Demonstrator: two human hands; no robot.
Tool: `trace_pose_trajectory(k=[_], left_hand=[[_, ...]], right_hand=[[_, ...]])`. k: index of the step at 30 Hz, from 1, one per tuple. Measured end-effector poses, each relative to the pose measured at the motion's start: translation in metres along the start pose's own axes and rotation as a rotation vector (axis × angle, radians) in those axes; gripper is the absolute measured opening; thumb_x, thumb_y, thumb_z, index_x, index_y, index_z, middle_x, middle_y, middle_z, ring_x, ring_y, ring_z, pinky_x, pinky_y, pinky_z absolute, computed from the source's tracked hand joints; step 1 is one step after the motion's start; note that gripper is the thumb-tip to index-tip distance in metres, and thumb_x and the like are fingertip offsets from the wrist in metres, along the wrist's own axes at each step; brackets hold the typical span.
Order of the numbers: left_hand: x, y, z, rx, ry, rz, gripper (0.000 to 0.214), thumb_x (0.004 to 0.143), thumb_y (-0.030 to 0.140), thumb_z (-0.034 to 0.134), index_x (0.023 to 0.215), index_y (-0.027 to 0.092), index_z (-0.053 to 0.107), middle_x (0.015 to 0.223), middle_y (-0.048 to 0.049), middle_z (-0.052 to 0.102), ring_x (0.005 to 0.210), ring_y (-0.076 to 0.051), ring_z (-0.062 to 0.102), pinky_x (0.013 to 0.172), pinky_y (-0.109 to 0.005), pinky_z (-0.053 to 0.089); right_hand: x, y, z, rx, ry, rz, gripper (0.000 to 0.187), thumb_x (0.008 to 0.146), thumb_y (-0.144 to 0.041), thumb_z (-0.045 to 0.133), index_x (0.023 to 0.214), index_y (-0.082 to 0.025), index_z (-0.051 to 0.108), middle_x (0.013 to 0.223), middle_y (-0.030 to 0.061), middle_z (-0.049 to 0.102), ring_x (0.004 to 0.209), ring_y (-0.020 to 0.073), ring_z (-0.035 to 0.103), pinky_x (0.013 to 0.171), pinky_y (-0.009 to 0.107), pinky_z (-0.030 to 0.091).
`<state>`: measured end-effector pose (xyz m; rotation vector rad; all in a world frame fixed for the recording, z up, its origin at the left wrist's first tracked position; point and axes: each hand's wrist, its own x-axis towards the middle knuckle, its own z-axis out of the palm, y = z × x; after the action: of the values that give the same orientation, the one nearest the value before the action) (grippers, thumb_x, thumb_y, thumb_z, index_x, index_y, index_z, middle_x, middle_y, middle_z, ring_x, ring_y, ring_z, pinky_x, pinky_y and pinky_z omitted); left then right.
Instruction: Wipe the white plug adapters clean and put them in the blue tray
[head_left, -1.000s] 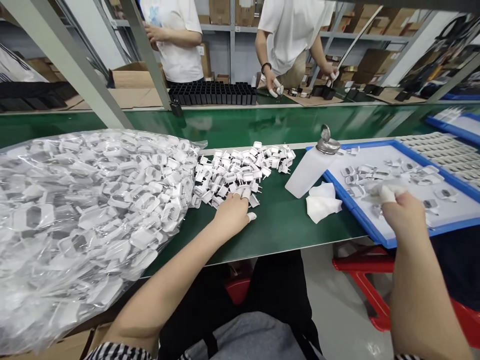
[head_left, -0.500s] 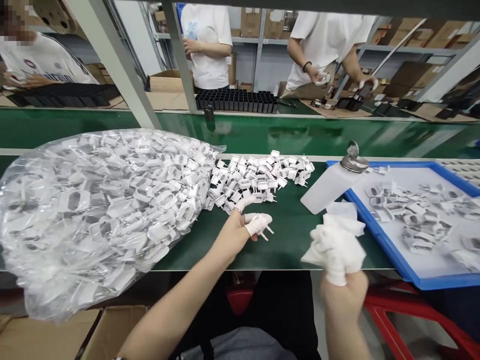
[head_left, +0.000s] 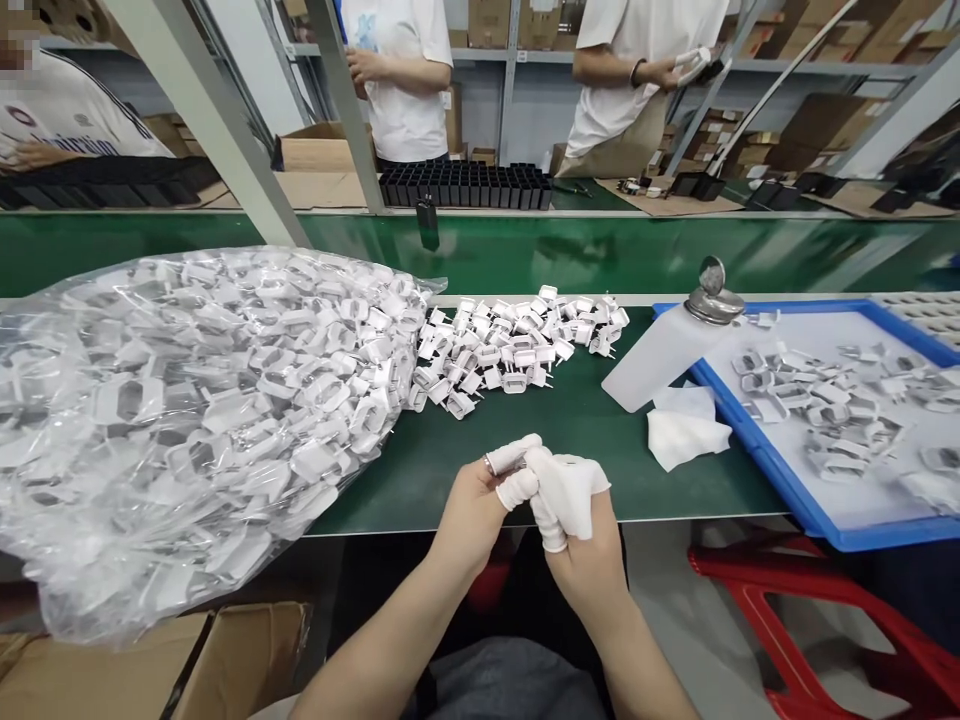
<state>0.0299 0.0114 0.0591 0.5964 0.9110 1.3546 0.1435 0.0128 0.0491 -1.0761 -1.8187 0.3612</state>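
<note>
White cloth point(head_left: 576, 492) is bunched in my right grip point(head_left: 589, 565), the fingers pressed together around it. The cloth is pushed against what my left grip point(head_left: 469, 510) pinches: a small plug piece point(head_left: 491, 463), mostly hidden, with only a metal glint showing beside my capped fingertips point(head_left: 517, 488). The two grips touch each other over the near edge of the green counter point(head_left: 585, 420).

Beyond them lies a loose pile point(head_left: 510, 345) of white plug parts. It sits at the mouth of a clear bag point(head_left: 187, 400), packed with the same parts, on my left. To the right, a translucent bottle point(head_left: 652, 355) with a metal cap leans against the rim of a blue tray point(head_left: 780, 480). A folded wipe point(head_left: 686, 435) lies just beside the bottle on the counter, and more parts point(head_left: 825, 400) are scattered inside the tray.

Past the counter runs a green belt point(head_left: 525, 260), then a row of black holders point(head_left: 465, 185). Two people in white shirts stand on the far side, and one person's hands point(head_left: 686, 65) are raised around something I cannot make out.
</note>
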Motion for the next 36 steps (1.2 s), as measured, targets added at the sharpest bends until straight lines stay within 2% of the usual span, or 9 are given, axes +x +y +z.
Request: trace_pose_trajectory(k=[3,8,11,17,21,25,28,31,36], left_hand=[[0.001,0.001,0.001,-0.091,0.063,-0.013,0.034,0.05,0.027,0.079,0.082,0.018,0.07,0.08,-0.0068,0.07,0.082,-0.023,0.063,0.079,-0.034,0.048],[-0.005,0.008,0.01,-0.204,0.143,-0.031,0.026,0.061,0.029,0.072,0.084,0.016,0.069,0.08,-0.0058,0.07,0.075,-0.018,0.064,0.071,-0.026,0.05],[-0.009,0.013,0.014,-0.262,0.111,-0.062,0.026,0.067,0.027,0.068,0.09,0.015,0.067,0.082,-0.0064,0.07,0.073,-0.018,0.065,0.065,-0.025,0.051],[-0.015,0.016,0.016,-0.365,0.028,-0.144,0.027,0.074,0.035,0.06,0.089,0.013,0.066,0.081,-0.0092,0.07,0.07,-0.018,0.065,0.06,-0.026,0.052],[-0.017,0.007,0.017,-0.238,0.104,-0.024,0.029,0.074,0.039,0.058,0.089,0.015,0.067,0.087,-0.0083,0.069,0.082,-0.021,0.064,0.071,-0.031,0.051],[-0.022,-0.004,0.014,0.117,0.175,0.168,0.025,0.079,0.036,0.053,0.089,0.017,0.067,0.095,-0.0057,0.067,0.094,-0.02,0.059,0.086,-0.029,0.045],[-0.026,-0.001,0.007,0.354,0.071,0.25,0.027,0.083,0.033,0.046,0.09,0.017,0.067,0.092,-0.0057,0.068,0.089,-0.019,0.06,0.08,-0.027,0.046],[-0.026,0.01,-0.001,0.505,-0.058,0.291,0.029,0.085,0.031,0.041,0.09,0.017,0.067,0.083,-0.0051,0.068,0.075,-0.017,0.062,0.07,-0.026,0.047],[-0.024,0.02,-0.009,0.469,-0.329,0.089,0.037,0.083,0.036,0.043,0.068,0.016,0.069,0.055,-0.0049,0.063,0.053,-0.016,0.057,0.055,-0.025,0.044]], right_hand=[[-0.004,-0.003,-0.001,0.125,-0.07,-0.006,0.033,0.079,-0.021,0.047,0.112,-0.016,0.042,0.095,0.0103,0.055,0.081,0.0203,0.059,0.064,0.033,0.053],[-0.016,0.005,0.008,0.193,-0.085,-0.072,0.051,0.074,-0.02,0.051,0.123,-0.018,0.036,0.109,0.013,0.053,0.096,0.0263,0.057,0.074,0.038,0.052],[-0.02,0.01,0.008,0.211,-0.001,-0.139,0.05,0.077,-0.021,0.05,0.124,-0.021,0.037,0.108,0.0112,0.054,0.097,0.0254,0.057,0.077,0.038,0.052],[-0.021,0.005,-0.003,0.243,0.022,-0.155,0.037,0.087,-0.026,0.036,0.123,-0.027,0.044,0.113,0.007,0.056,0.105,0.0242,0.054,0.081,0.04,0.051],[-0.022,-0.008,0.006,0.144,0.005,-0.067,0.041,0.087,-0.03,0.037,0.128,-0.023,0.038,0.129,0.0088,0.043,0.116,0.0248,0.045,0.087,0.04,0.047],[-0.025,-0.011,0.019,0.078,0.023,-0.103,0.045,0.087,-0.033,0.037,0.13,-0.022,0.034,0.13,0.0098,0.039,0.123,0.0258,0.035,0.096,0.044,0.04],[-0.022,-0.006,0.018,0.048,0.038,-0.152,0.043,0.088,-0.029,0.036,0.13,-0.026,0.034,0.131,0.0076,0.04,0.128,0.0272,0.028,0.1,0.049,0.034],[-0.011,0.001,0.005,0.139,-0.117,-0.184,0.041,0.088,-0.033,0.034,0.129,-0.026,0.036,0.134,0.0076,0.038,0.127,0.0284,0.029,0.098,0.05,0.036],[0.006,0.008,-0.013,0.457,-0.391,-0.108,0.036,0.088,-0.041,0.033,0.114,-0.027,0.054,0.131,0.0057,0.045,0.119,0.0268,0.043,0.088,0.041,0.048]])
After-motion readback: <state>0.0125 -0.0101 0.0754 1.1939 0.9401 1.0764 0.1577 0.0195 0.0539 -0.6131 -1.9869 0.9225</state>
